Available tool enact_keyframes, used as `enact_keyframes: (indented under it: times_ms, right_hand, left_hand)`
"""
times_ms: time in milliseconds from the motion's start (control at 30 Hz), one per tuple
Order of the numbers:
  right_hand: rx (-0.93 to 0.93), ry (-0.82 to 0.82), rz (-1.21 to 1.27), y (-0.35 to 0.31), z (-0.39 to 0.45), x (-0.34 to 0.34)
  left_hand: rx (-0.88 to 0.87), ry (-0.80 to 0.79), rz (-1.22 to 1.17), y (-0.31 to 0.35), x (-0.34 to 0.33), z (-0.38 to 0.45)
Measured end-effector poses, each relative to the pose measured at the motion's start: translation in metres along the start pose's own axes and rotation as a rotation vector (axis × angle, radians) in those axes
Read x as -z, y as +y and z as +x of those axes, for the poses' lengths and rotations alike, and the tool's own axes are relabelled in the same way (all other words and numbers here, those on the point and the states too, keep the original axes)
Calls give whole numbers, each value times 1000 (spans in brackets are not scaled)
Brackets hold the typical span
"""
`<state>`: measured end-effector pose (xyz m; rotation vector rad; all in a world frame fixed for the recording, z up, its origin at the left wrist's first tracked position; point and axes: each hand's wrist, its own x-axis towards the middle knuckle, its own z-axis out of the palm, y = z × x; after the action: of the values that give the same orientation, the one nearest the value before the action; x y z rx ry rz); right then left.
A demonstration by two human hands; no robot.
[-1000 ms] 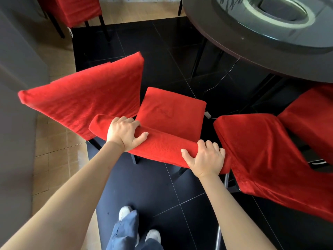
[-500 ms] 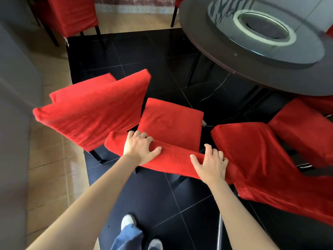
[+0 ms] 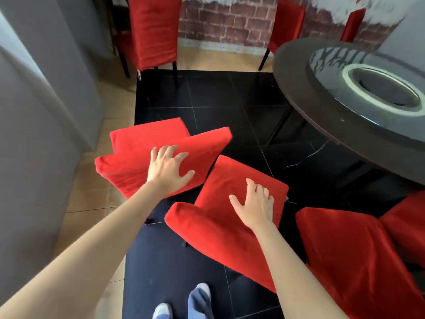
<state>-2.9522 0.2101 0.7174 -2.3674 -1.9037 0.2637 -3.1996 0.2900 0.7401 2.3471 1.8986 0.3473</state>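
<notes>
Left hand (image 3: pixel 169 168) is spread wide, fingers apart and thumb out, palm down over the red-covered backrest of the left-side chair (image 3: pixel 124 173); it grips nothing, and contact with the fabric cannot be confirmed. Right hand (image 3: pixel 255 204) is loose, fingers slightly bent and thumb out, and sits over the seat of the middle chair (image 3: pixel 227 178), just past that chair's backrest top; it also holds nothing, and contact cannot be confirmed. The middle chair stands on the black floor tiles (image 3: pixel 207 93) directly ahead of the person, its back toward them and its seat facing the round dark table (image 3: pixel 305 111). The left-side chair stands just beside it, angled away toward the tan floor. A third covered chair (image 3: pixel 345 254) stands close on the right. The table carries a glass turntable (image 3: pixel 333 65) with a pale ring at its centre. A further red chair (image 3: pixel 154 31) stands against the brick-patterned wall (image 3: pixel 218 21). A small pale tag or tie (image 3: pixel 138 74) hangs at its cover hem, too small to read for any marking. The person's shoes (image 3: pixel 162 310) show at the lower edge
</notes>
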Motion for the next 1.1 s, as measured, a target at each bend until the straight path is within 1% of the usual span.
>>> enact_keyframes:
  times_ms: [67, 233, 433, 500, 633, 800, 900, 1100]
  right_hand:
    - [80, -4, -5, -17, 26, 4]
    - [274, -9, 15, -56, 94, 10]
    - [431, -102, -25, -90, 164, 2]
    - [477, -140, -43, -99, 182, -6]
    - [538, -228, -117, -116, 207, -25]
    - [602, -246, -187, -120, 224, -35]
    - [645, -239, -218, -123, 237, -33]
    - [646, -311, -295, -137, 250, -29]
  left_hand:
    - [82, 14, 13, -18, 5, 7]
    - [273, -18, 72, -52, 0, 23]
    - [464, -90, 67, -80, -22, 35]
    - [479, -118, 65, -88, -30, 36]
    - [481, -123, 101, -100, -37, 40]
    - [412, -198, 207, -116, -39, 50]
    - [383, -182, 237, -123, -41, 54]
    - [344, -174, 239, -131, -41, 57]
